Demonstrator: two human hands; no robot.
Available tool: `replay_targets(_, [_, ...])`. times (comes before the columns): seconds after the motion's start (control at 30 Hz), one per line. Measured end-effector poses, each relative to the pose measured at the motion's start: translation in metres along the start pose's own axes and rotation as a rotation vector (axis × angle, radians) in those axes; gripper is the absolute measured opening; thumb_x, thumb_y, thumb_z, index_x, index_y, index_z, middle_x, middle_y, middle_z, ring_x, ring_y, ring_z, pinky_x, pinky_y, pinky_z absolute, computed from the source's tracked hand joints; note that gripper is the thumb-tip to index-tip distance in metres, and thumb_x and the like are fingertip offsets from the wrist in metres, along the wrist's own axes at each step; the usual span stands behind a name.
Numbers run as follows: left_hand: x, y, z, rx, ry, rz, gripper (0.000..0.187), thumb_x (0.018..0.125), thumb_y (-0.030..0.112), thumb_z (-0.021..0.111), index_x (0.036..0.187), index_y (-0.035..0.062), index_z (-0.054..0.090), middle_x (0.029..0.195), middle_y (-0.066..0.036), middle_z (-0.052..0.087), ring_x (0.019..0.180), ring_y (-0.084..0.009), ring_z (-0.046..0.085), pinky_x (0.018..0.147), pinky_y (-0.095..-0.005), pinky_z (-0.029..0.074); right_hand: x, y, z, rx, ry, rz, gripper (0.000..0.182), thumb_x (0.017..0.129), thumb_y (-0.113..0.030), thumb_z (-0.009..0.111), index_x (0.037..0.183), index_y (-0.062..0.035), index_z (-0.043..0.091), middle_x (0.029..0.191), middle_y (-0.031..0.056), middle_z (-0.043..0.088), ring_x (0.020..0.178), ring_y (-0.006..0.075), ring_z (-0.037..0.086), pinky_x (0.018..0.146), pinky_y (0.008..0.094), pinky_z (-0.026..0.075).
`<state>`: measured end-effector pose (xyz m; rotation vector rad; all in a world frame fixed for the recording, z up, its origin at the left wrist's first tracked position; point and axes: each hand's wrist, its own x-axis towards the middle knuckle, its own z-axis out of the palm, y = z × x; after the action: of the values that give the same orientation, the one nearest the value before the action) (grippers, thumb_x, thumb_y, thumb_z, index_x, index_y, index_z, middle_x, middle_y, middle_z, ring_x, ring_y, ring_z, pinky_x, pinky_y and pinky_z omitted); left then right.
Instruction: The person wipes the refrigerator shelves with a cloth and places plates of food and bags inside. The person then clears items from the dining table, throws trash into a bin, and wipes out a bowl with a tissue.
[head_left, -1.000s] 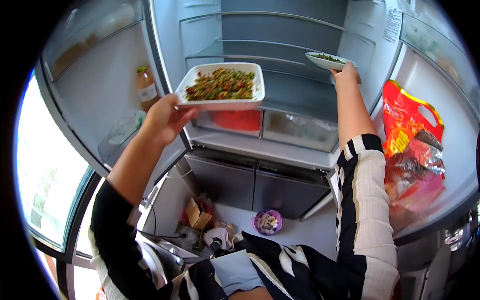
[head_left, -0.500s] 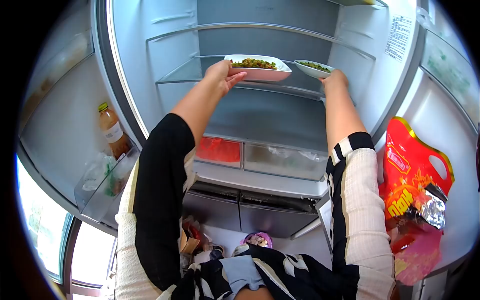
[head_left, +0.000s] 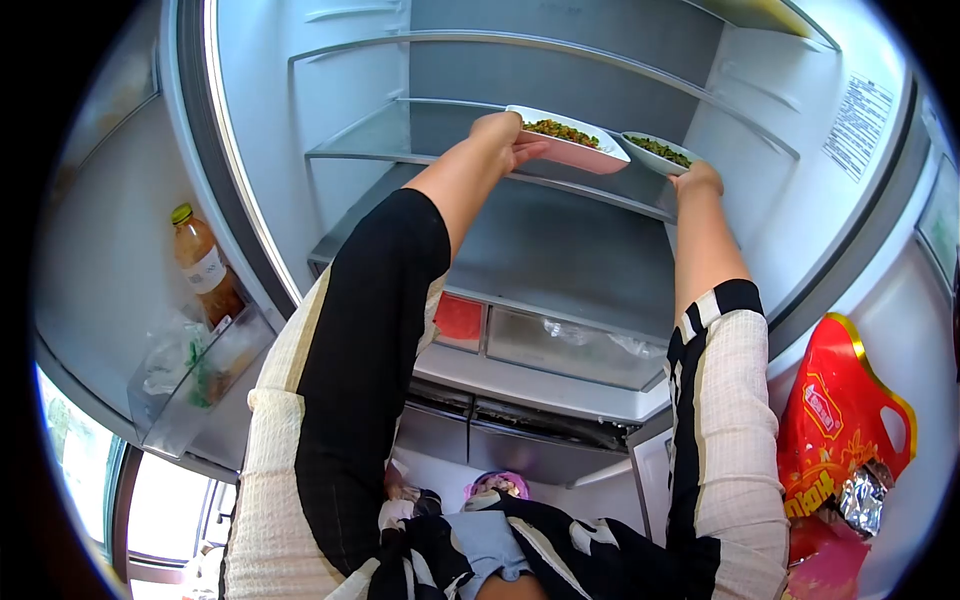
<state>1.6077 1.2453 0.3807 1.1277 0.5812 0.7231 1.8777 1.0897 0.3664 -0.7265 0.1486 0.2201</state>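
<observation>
My left hand (head_left: 507,142) grips the left end of a white and pink rectangular dish (head_left: 590,158) that holds chopped green and reddish-brown food. In my right hand (head_left: 697,179) is the near right edge of a white bowl (head_left: 655,150) with dark green food in it. Both vessels are inside the opened fridge, at the height of the middle glass shelf (head_left: 370,148), and they overlap its front edge in this view. The dish's right end sits right beside the bowl's left rim. My fingers under the bowl are mostly hidden.
An upper glass shelf (head_left: 470,38) crosses above my hands. Below are clear drawers (head_left: 570,345), the left one with something red inside. The left door (head_left: 100,240) carries a bottle (head_left: 207,262) and plastic bags; a red bag (head_left: 835,410) with foil is at the right door.
The dish and the bowl have shifted right in view, with the bowl slightly lower and the two now closer together. The camera view has tilted and shifted too. Both hands keep their hold.
</observation>
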Motion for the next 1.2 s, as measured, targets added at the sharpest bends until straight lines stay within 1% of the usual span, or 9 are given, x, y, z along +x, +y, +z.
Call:
replay_targets(0.3, [0.123,-0.041,0.010,0.385,-0.240,0.146,0.027,0.091,0.007,0.035,0.113,-0.0068,0.043,0.099,-0.022,0.057,0.082,-0.0309,0.063,0.061,-0.0282,0.059,0.002,0.003,0.007,-0.099,0.010,-0.097,0.038,0.076,-0.004,0.053,0.113,0.0041,0.046,0.111,0.0173,0.054,0.101,0.0287,0.055,0.081,0.0408,0.048])
replay_targets(0.37, [0.088,-0.028,0.016,-0.047,-0.176,-0.190,0.029,0.089,0.007,0.037,0.114,-0.0071,0.042,0.102,-0.022,0.055,0.092,-0.0322,0.058,0.070,-0.0334,0.058,0.001,0.004,0.009,-0.115,-0.026,-0.111,0.034,0.077,-0.005,0.053,0.110,0.0032,0.047,0.107,0.0159,0.053,0.098,0.0271,0.055,0.079,0.0394,0.047])
replay_targets(0.53, [0.005,-0.033,0.053,-0.189,-0.124,-0.021,0.030,0.084,0.012,0.044,0.110,-0.0032,0.046,0.103,-0.019,0.052,0.094,-0.0290,0.056,0.070,-0.0389,0.055,0.010,0.007,0.006,-0.086,-0.170,-0.118,0.025,0.079,-0.007,0.053,0.103,0.0009,0.048,0.097,0.0127,0.052,0.089,0.0230,0.053,0.073,0.0359,0.046])
replay_targets(0.7, [-0.132,-0.073,0.034,-0.224,-0.174,0.248,0.043,0.074,0.014,0.065,0.107,-0.0074,0.048,0.081,-0.013,0.057,0.067,-0.0169,0.058,0.053,-0.0255,0.051,0.011,0.017,0.011,-0.017,-0.519,0.003,0.017,0.081,-0.009,0.053,0.095,-0.0013,0.050,0.086,0.0094,0.051,0.080,0.0189,0.052,0.068,0.0325,0.046])
replay_targets(0.8, [-0.240,-0.138,-0.005,0.321,-0.202,0.801,0.047,0.077,0.012,0.059,0.117,-0.0040,0.039,0.085,-0.015,0.056,0.072,-0.0180,0.060,0.060,-0.0322,0.049,-0.029,0.012,0.001,0.186,-0.727,0.084,0.012,0.082,-0.011,0.053,0.091,-0.0027,0.051,0.080,0.0074,0.050,0.074,0.0165,0.051,0.064,0.0304,0.045])
replay_targets(0.93, [-0.364,-0.178,-0.081,0.675,-0.346,0.840,0.043,0.078,0.021,0.062,0.114,0.0052,0.044,0.096,-0.013,0.052,0.076,-0.0264,0.058,0.064,-0.0361,0.048,-0.113,0.005,-0.041,0.648,-0.870,0.199,0.008,0.084,-0.013,0.053,0.085,-0.0045,0.052,0.072,0.0048,0.049,0.067,0.0133,0.050,0.060,0.0276,0.044])
replay_targets(1.03, [-0.480,-0.199,-0.156,0.932,0.056,0.681,0.013,0.075,0.017,0.063,0.081,0.0092,0.055,0.087,-0.006,0.054,0.074,-0.0252,0.058,0.060,-0.0360,0.048,-0.191,0.104,-0.102,0.331,-1.123,-0.040,0.018,0.086,-0.018,0.049,0.079,-0.0018,0.053,0.081,0.0114,0.058,0.078,0.0170,0.058,0.068,0.0301,0.048])
replay_targets(1.1, [-0.540,-0.215,-0.187,1.003,0.401,0.592,0.015,0.067,0.005,0.064,0.079,0.0081,0.055,0.093,-0.006,0.056,0.081,-0.0241,0.058,0.065,-0.0320,0.050,-0.368,0.139,-0.174,-0.324,-0.854,-0.722,0.019,0.088,-0.018,0.048,0.077,-0.0028,0.050,0.076,0.0133,0.057,0.072,0.0168,0.058,0.060,0.0241,0.047])
replay_targets(1.2, [-0.649,-0.206,-0.214,1.356,1.125,0.362,0.021,0.071,-0.006,0.053,0.088,0.0024,0.062,0.101,-0.015,0.057,0.095,-0.0284,0.056,0.082,-0.0345,0.045,-0.489,0.193,-0.265,-0.253,-1.717,-0.056,0.035,0.083,-0.004,0.051,0.117,0.0025,0.043,0.111,0.0152,0.053,0.100,0.0215,0.054,0.081,0.0333,0.049])
